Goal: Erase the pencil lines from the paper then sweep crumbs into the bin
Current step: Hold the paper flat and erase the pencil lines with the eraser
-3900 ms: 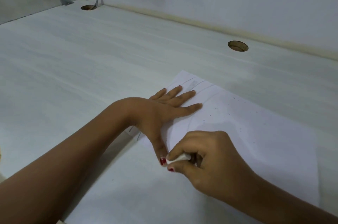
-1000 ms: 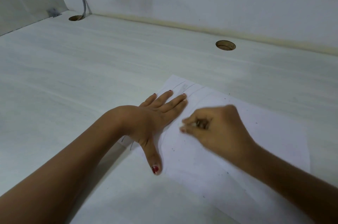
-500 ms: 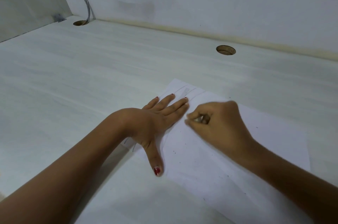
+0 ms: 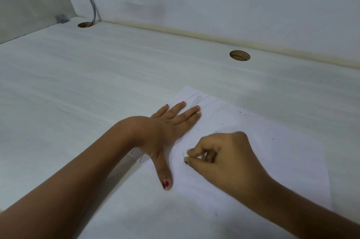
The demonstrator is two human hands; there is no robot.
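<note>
The right hand [image 4: 220, 157] pinches the eraser [image 4: 200, 157] and has slid back down the paper [image 4: 282, 151], nearer the left thumb. The left hand [image 4: 171, 127] lies flat, pressing the paper onto the table [image 4: 97, 82]. Pencil lines [image 4: 211, 102] and crumbs [image 4: 216, 132] are still there, so I think the rubbing isn't finished.
</note>
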